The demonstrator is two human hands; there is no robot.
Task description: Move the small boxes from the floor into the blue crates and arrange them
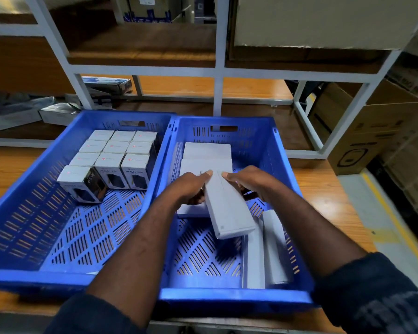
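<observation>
Both hands grip one long white box (pixel 228 208) between them, the left hand (pixel 190 189) on its left edge and the right hand (pixel 252 183) on its right, thumbs on top. The box is plain and tilted, and the small mark at its near end is unreadable. It hangs over the right crate (pixel 234 295), above flat boxes (pixel 206 153) that the hands partly hide. Left of the left hand, the left crate (pixel 34 277) holds rows of small boxes (pixel 116 150). The fingers under the box are hidden.

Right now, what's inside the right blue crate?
Flat white boxes at the back, upright boxes along the right wall, one box gripped by left hand and right hand. Underneath is hidden.
</observation>
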